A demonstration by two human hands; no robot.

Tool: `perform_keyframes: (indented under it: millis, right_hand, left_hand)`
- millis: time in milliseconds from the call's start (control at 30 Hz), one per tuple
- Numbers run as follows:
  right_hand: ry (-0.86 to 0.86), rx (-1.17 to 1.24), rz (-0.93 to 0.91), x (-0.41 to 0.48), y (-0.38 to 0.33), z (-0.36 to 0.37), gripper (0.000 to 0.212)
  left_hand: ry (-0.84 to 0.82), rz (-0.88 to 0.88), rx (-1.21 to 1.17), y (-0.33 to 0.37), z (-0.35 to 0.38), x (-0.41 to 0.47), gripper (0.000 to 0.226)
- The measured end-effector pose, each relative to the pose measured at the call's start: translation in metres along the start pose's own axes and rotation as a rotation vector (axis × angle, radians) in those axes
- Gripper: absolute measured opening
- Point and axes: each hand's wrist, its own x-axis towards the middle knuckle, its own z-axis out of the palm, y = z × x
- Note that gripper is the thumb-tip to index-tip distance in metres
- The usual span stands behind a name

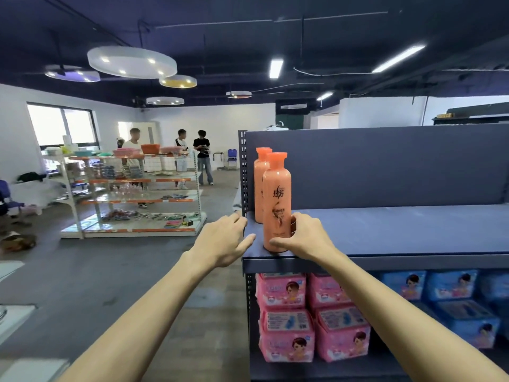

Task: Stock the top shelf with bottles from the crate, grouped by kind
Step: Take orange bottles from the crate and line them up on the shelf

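Two orange bottles stand upright at the left end of the dark top shelf [399,230]. The front bottle [276,199] is near the shelf's front edge, and the second orange bottle [259,172] stands right behind it. My right hand [305,237] grips the front bottle low down, thumb across its base and fingers round its right side. My left hand [224,241] rests with straight fingers on the shelf's left corner, just left of the bottle and holding nothing. The crate is out of sight.
Pink packs [286,318] and blue packs [451,301] fill the lower shelf. The top shelf stretches bare to the right of the bottles. A white display rack [137,194] and three people [202,158] stand across the grey floor on the left.
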Motion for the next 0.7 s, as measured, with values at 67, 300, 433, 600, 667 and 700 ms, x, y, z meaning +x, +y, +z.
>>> perform_keyframes:
  millis: [67, 300, 433, 600, 667, 700]
  right_hand:
    - [-0.003, 0.010, -0.015, 0.000, 0.001, 0.001, 0.044]
    - [-0.023, -0.074, -0.033, 0.013, -0.003, 0.007, 0.045]
    - [-0.023, -0.085, 0.020, 0.025, -0.007, 0.013, 0.047]
    - [-0.033, -0.092, 0.065, 0.039, -0.014, 0.019, 0.051]
    - [-0.038, -0.090, 0.079, 0.043, -0.015, 0.021, 0.053]
    - [-0.038, -0.088, 0.086, 0.045, -0.015, 0.022, 0.053]
  left_hand:
    - [0.014, 0.010, 0.000, 0.002, 0.003, 0.006, 0.038]
    - [-0.004, 0.009, -0.024, -0.003, 0.007, 0.016, 0.036]
    - [-0.009, -0.003, -0.010, -0.009, 0.007, 0.021, 0.039]
    - [-0.015, -0.017, -0.012, -0.014, 0.006, 0.027, 0.040]
    - [-0.013, -0.020, -0.012, -0.017, 0.006, 0.029, 0.039]
    - [-0.013, -0.021, -0.009, -0.018, 0.007, 0.030, 0.038]
